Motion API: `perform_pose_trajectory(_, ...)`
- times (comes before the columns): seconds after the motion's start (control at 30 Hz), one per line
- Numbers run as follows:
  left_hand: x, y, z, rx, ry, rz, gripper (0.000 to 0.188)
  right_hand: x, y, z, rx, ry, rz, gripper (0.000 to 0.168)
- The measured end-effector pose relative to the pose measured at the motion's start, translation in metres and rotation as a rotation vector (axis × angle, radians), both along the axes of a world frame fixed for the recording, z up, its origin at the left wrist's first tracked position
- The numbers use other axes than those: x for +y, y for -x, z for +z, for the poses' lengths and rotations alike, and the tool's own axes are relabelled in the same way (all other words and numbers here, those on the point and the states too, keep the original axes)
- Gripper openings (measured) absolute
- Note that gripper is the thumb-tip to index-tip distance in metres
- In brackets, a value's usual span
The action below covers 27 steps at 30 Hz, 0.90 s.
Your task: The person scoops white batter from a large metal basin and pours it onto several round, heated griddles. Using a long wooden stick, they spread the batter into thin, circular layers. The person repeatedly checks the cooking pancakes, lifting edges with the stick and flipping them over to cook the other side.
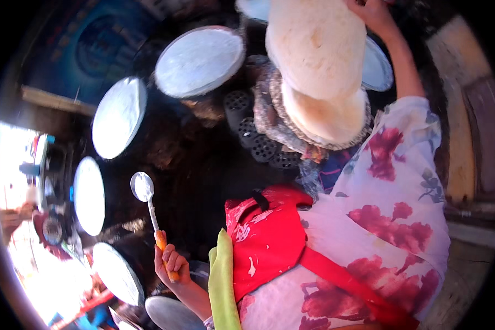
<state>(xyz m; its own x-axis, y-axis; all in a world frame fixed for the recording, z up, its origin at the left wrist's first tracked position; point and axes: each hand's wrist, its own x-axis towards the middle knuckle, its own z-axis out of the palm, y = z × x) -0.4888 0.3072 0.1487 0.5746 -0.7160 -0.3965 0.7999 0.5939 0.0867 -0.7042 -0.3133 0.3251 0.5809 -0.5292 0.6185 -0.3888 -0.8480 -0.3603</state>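
Observation:
My left hand [173,264] grips the orange handle of a ladle [142,186]. White batter coats its bowl and shaft, and it points up and away from me. At the top edge, my right hand [375,16] has its fingers at the rim of a large thin pale flatbread [317,45]; the fingertips are partly cut off by the frame. That sheet overlaps another round flatbread [326,115] lying on a round woven tray [278,103]. Beside the ladle stands a round pan [89,196] with a white surface.
More round white-surfaced pans [200,61] form an arc around me. Perforated coal briquettes [264,147] stand near the tray. Wooden boards [458,123] lie at the right. A light green cloth [224,280] hangs by my red apron [268,243]. Bright daylight enters at the left.

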Motion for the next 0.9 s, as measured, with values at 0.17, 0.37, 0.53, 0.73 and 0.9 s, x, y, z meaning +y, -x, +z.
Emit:
perform_pose_trajectory(0.17,-0.011,-0.013,0.009,-0.031,0.067,-0.125,0.042,0.112,0.031,0.083,0.133,-0.042,-0.332,0.034)
perform_pose_trajectory(0.37,-0.022,-0.021,0.014,-0.006,0.05,-0.157,0.042,0.074,0.017,-0.091,0.486,0.232,-0.08,0.02)
perform_pose_trajectory(0.53,-0.015,-0.012,0.014,-0.007,-0.075,-0.111,0.042,0.141,-0.013,-0.24,0.591,-0.124,-0.177,0.017)
perform_pose_trajectory(0.73,-0.002,0.017,0.019,0.049,-0.09,0.066,0.044,0.153,-0.02,-0.3,0.355,-0.179,-0.161,0.023)
perform_pose_trajectory(0.9,-0.004,0.03,0.005,0.088,0.045,0.21,0.044,0.167,-0.051,-0.266,0.195,-0.117,-0.097,0.018)
